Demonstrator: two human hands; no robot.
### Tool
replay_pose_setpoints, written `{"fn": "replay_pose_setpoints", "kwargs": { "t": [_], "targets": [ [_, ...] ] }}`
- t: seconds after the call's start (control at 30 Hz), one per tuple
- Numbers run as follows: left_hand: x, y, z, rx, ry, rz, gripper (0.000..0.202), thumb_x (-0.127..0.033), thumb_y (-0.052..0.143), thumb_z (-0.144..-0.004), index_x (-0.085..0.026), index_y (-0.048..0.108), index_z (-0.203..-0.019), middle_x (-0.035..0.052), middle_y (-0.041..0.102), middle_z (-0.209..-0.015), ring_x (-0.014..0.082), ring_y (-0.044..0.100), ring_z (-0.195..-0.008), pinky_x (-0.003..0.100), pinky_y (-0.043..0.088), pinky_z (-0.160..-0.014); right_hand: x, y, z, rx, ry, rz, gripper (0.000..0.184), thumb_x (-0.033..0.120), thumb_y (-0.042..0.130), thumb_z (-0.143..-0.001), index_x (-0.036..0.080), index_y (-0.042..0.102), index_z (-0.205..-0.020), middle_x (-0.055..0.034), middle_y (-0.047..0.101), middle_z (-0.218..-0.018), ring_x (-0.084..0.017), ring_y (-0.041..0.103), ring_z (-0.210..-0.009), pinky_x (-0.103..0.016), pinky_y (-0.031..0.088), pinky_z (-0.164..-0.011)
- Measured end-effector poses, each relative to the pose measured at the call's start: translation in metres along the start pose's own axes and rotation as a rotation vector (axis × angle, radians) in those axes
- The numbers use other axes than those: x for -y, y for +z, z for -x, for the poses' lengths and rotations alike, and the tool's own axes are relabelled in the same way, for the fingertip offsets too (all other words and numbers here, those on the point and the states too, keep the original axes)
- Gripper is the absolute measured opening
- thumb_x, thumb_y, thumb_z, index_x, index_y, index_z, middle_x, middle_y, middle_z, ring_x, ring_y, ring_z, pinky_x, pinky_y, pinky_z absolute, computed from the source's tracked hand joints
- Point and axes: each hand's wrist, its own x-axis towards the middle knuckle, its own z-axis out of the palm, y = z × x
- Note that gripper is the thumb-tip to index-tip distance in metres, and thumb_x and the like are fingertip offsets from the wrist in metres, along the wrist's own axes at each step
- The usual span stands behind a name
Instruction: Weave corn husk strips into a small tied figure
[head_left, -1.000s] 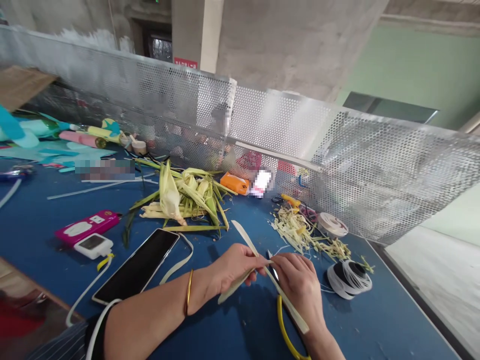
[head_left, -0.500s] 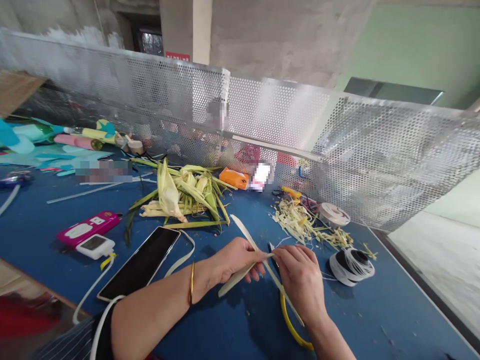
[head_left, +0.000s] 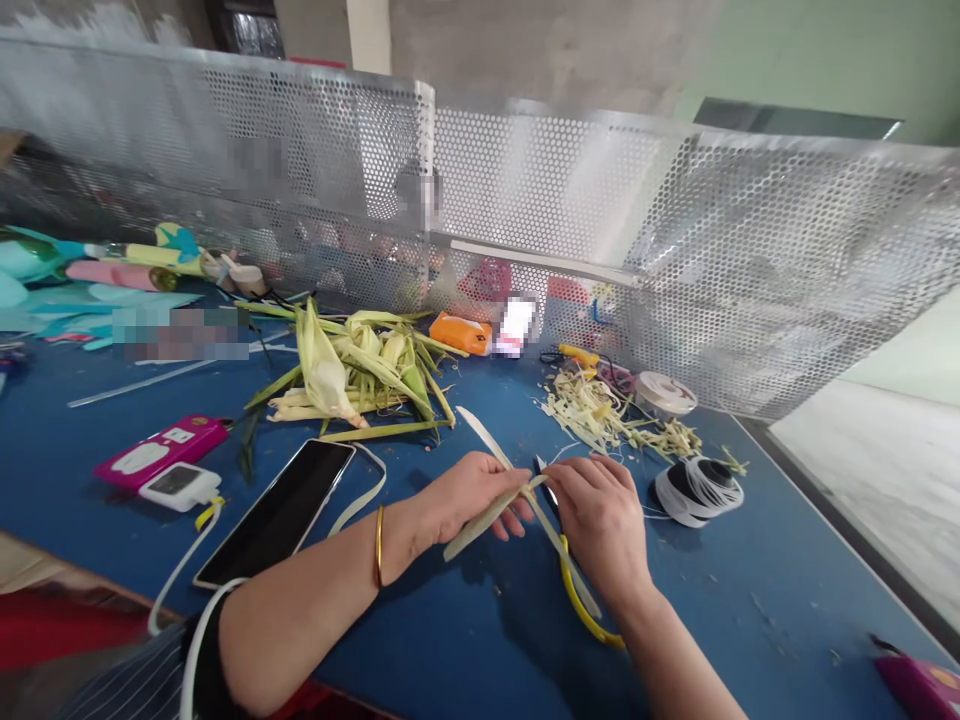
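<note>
Two pale corn husk strips (head_left: 481,523) cross each other above the blue table. Where they cross, my left hand (head_left: 484,492) pinches them between thumb and fingers. My right hand (head_left: 600,520) is closed too, its fingertips gripping a short end of husk beside the crossing. One strip runs up to the left and down to the right under my right hand. Yellow-handled scissors (head_left: 574,600) lie on the table, partly hidden behind the right hand. Beyond my hands lies a pile of corn husks (head_left: 322,365), with leaves still folded together.
Thin trimmings (head_left: 589,410), a roll of tape (head_left: 665,393) and a spool of white cord (head_left: 697,492) lie at the right. A black-screened phone (head_left: 277,515), a magenta power bank (head_left: 161,450) and cables lie left. A perforated metal screen (head_left: 540,190) stands along the back.
The view has tilted down and shifted slightly, so a magenta object now shows at lower right. My hands keep nearly the same grip; the husk strips have turned slightly.
</note>
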Motion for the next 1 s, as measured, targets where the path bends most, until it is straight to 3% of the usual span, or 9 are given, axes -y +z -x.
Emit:
{"fn": "replay_pose_setpoints", "kwargs": {
  "t": [0.1, 0.27, 0.37, 0.57, 0.7, 0.83, 1.0],
  "targets": [
    [-0.0029, -0.0006, 0.0013, 0.027, -0.02, -0.011, 0.047, -0.057, 0.069, -0.072, -0.011, 0.066, -0.073, 0.0064, 0.069, -0.071, 0.0118, 0.06, -0.051, 0.024, 0.045, -0.047, -0.0003, 0.0006, -0.0007, 0.0, 0.002, -0.004, 0.025, 0.014, 0.044, -0.097, 0.023, 0.067, -0.088, -0.0022, 0.072, -0.085, -0.017, 0.063, -0.079, -0.036, 0.035, -0.093],
    [0.0006, 0.0029, -0.0009, -0.064, -0.016, -0.091, 0.032, -0.042, 0.073, -0.071, -0.013, 0.062, -0.062, 0.0004, 0.059, -0.053, 0.011, 0.055, -0.046, 0.023, 0.042, -0.045, 0.0017, 0.0022, -0.0003, 0.01, -0.017, 0.0, 0.024, 0.015, 0.047, -0.096, 0.023, 0.068, -0.088, -0.0027, 0.072, -0.086, -0.018, 0.063, -0.079, -0.036, 0.035, -0.094],
    [0.0012, 0.0032, -0.0001, -0.065, 0.0, -0.091, 0.035, -0.045, 0.073, -0.071, -0.013, 0.061, -0.062, 0.0002, 0.059, -0.052, 0.0118, 0.057, -0.047, 0.024, 0.044, -0.048, 0.0017, 0.0024, -0.0001, 0.021, -0.011, 0.002, 0.025, 0.016, 0.046, -0.097, 0.023, 0.068, -0.088, -0.0027, 0.072, -0.087, -0.018, 0.063, -0.079, -0.037, 0.035, -0.095],
    [-0.0032, -0.0003, 0.0035, 0.024, -0.049, -0.062, 0.055, -0.067, 0.066, -0.071, -0.012, 0.064, -0.068, 0.0052, 0.066, -0.061, 0.0134, 0.06, -0.053, 0.025, 0.047, -0.052, 0.001, 0.0027, -0.0008, 0.019, 0.013, 0.004, 0.025, 0.017, 0.046, -0.097, 0.023, 0.069, -0.087, -0.0029, 0.072, -0.085, -0.017, 0.063, -0.078, -0.036, 0.035, -0.095],
    [0.001, -0.0001, 0.0002, 0.045, -0.046, -0.063, 0.045, -0.056, 0.076, -0.065, -0.013, 0.063, -0.071, 0.0028, 0.066, -0.063, 0.0122, 0.059, -0.051, 0.023, 0.043, -0.047, 0.0009, 0.0046, -0.0003, 0.044, 0.016, -0.003, 0.024, 0.016, 0.047, -0.096, 0.022, 0.069, -0.087, -0.0024, 0.073, -0.087, -0.017, 0.064, -0.079, -0.036, 0.034, -0.096],
    [0.0014, 0.0003, -0.0012, -0.026, -0.028, -0.04, 0.036, -0.047, 0.076, -0.068, -0.014, 0.063, -0.071, 0.0007, 0.064, -0.06, 0.0098, 0.055, -0.048, 0.022, 0.042, -0.046, -0.0009, 0.006, 0.0001, 0.073, 0.028, -0.013, 0.024, 0.016, 0.047, -0.096, 0.022, 0.068, -0.087, -0.0022, 0.072, -0.085, -0.017, 0.064, -0.079, -0.037, 0.034, -0.097],
    [-0.0023, -0.002, -0.0001, -0.025, -0.022, -0.015, 0.038, -0.049, 0.074, -0.068, -0.012, 0.066, -0.069, 0.0036, 0.067, -0.065, 0.0102, 0.056, -0.051, 0.023, 0.042, -0.047, -0.0048, 0.0062, 0.0001, 0.063, 0.042, -0.005, 0.024, 0.016, 0.047, -0.096, 0.022, 0.068, -0.086, -0.0008, 0.07, -0.076, -0.016, 0.064, -0.074, -0.036, 0.034, -0.096]
  ]
}}
